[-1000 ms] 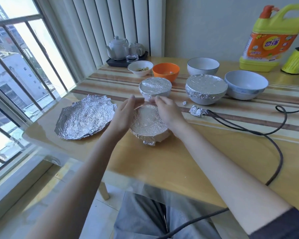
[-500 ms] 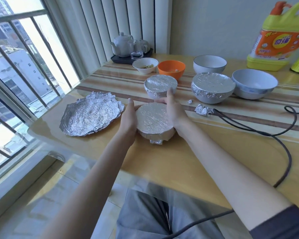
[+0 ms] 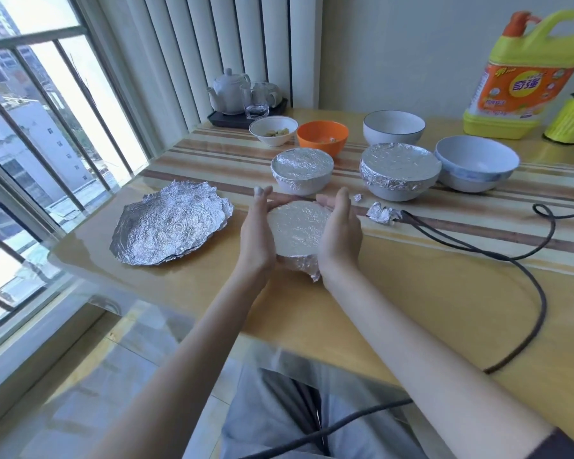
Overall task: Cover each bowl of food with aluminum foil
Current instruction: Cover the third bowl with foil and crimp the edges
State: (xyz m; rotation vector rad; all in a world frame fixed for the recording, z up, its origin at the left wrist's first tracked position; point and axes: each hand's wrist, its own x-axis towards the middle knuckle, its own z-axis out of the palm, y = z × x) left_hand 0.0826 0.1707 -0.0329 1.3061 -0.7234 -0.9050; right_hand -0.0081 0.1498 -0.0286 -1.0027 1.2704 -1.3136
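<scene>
Bowl (image 3: 297, 238) with foil on top, sitting on the surface (image 3: 395, 293), squeezed between both hands: left hand (image 3: 258, 238) cupped round its left side, right hand (image 3: 340, 235) round its right. Farther back, still open: orange bowl (image 3: 322, 136), nearer the right hand.

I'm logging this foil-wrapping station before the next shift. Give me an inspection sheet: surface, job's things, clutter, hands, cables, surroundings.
Surface: glossy striped table.
Job's things: near bowl foil-topped, between both hands; two foil-covered bowls behind it; small white bowl and orange bowl hold food, uncovered; two white bowls uncovered, contents not visible; crumpled foil sheet lies flat, left.
Clutter: foil scraps; detergent jug; tea set.
Hands: left hand and right hand press the near bowl's sides.
Cables: black cable loops across the table.
Surroundings: barred window, vertical blinds.
</scene>
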